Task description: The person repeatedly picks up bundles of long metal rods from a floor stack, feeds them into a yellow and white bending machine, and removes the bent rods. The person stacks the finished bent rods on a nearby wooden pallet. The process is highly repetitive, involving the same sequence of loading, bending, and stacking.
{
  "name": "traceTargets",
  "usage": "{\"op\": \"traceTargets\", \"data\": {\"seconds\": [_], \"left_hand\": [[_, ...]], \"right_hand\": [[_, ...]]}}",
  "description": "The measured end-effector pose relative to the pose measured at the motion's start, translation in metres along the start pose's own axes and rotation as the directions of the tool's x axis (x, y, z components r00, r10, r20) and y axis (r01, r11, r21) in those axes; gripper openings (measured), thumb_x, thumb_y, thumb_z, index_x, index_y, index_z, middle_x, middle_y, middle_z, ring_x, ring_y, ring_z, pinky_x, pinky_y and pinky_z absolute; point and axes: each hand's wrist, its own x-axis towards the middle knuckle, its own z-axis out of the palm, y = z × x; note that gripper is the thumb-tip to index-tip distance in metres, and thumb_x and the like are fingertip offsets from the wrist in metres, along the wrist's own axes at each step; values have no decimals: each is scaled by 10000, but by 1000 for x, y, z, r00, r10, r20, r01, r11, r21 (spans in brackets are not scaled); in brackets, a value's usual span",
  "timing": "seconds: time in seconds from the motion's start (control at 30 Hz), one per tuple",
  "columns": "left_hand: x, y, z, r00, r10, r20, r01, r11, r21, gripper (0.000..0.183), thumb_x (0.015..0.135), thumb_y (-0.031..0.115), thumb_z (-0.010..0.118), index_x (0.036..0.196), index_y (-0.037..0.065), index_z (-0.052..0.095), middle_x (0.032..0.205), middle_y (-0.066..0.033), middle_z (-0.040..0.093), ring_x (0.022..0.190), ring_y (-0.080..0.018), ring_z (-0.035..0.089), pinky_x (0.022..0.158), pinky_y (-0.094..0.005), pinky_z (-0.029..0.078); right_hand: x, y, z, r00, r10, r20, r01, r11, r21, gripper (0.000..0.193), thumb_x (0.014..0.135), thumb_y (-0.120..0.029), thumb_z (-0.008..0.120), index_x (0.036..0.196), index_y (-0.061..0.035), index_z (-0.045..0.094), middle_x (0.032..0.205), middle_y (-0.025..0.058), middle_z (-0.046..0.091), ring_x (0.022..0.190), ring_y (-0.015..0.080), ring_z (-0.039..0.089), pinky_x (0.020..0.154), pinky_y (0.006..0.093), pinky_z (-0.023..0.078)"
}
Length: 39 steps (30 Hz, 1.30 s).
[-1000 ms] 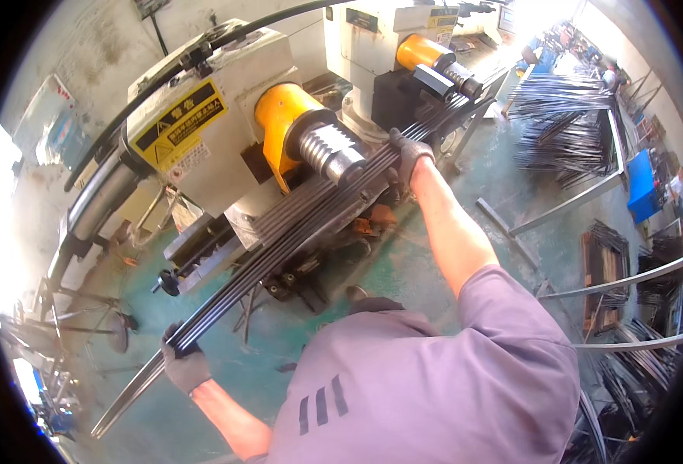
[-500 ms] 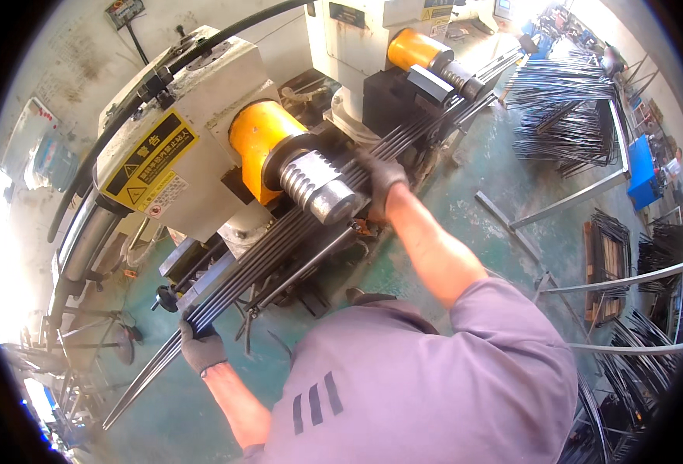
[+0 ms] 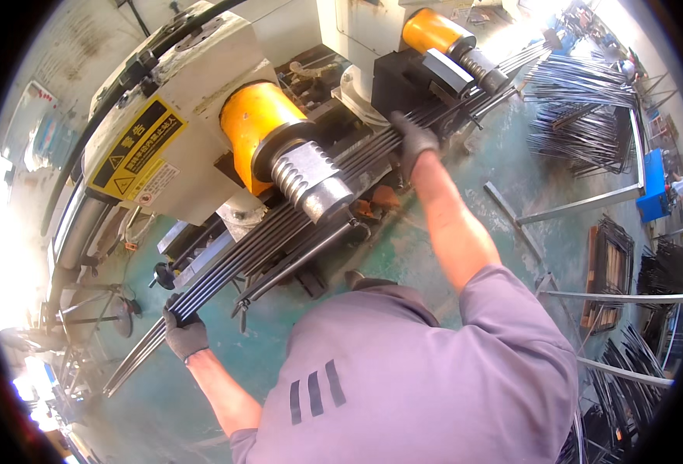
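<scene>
A bundle of several long, thin metal rods runs slantwise from lower left to upper right, passing beneath the ridged metal cylinder of a machine. Near the bundle's lower left end, my left hand, in a dark grey glove, is closed round the rods. Farther up and to the right, my gloved right hand grips the same bundle, its fingertips partly hidden against the dark metal. The rods lie roughly parallel between both hands. A yellow-orange housing sits behind the cylinder.
A second orange-housed machine head stands at the upper right. Stacks of rods lie on a metal frame at right, near a blue box. A thin bar with a clamp handle juts out below the bundle.
My right hand has moved right and up along the bundle, and my left hand slightly left and up. The view has shifted a little, so the machine appears displaced.
</scene>
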Motion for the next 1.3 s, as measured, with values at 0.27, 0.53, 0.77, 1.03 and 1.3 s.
{"op": "traceTargets", "data": {"seconds": [0.27, 0.53, 0.77, 1.03, 1.3], "left_hand": [[-29, -24, 28, 990, -105, 92, 99, 993, 67, 306, 1009, 192, 519, 1165, -56, 607, 1147, -166, 666, 1106, -291, 622, 1025, -419, 484], [-14, -25, 11, 992, -29, 124, 32, 999, -24, 271, 1009, 175, 530, 1158, -42, 595, 1123, -161, 666, 1110, -285, 611, 1024, -430, 473], [-46, -56, 38, 990, -30, 137, 36, 998, -46, 259, 1005, 181, 536, 1142, -26, 608, 1144, -159, 666, 1118, -287, 614, 1039, -425, 474], [-64, -51, 36, 966, -122, 230, 159, 976, -150, 268, 1016, 196, 507, 1146, -30, 567, 1118, -174, 637, 1119, -333, 580, 1060, -506, 429], [20, 66, -72, 990, 123, -72, -137, 958, -253, 310, 1038, 258, 447, 1134, -14, 560, 1120, -172, 635, 1112, -350, 584, 1029, -536, 440]], "right_hand": [[35, 1, -21, 990, -101, 99, 90, 990, 107, 309, 832, -178, 783, 1034, 25, 667, 951, 95, 703, 798, 229, 677, 693, 364, 545], [61, 9, -21, 976, -218, -21, 218, 967, 134, 432, 824, -251, 800, 1155, -29, 635, 993, 68, 690, 857, 217, 660, 743, 394, 545], [21, 73, -3, 963, -88, 254, 44, 984, 174, 366, 816, -72, 771, 1118, 28, 591, 983, 139, 679, 818, 283, 689, 710, 427, 583], [51, 56, -16, 951, -28, 309, -8, 994, 113, 187, 952, -197, 620, 1034, -30, 602, 860, 42, 636, 719, 175, 621, 613, 300, 534], [29, 21, -5, 989, -99, -112, 77, 980, -185, 567, 974, -456, 526, 1408, -91, 505, 1409, 71, 541, 1316, 249, 488, 1099, 435, 377]]}}
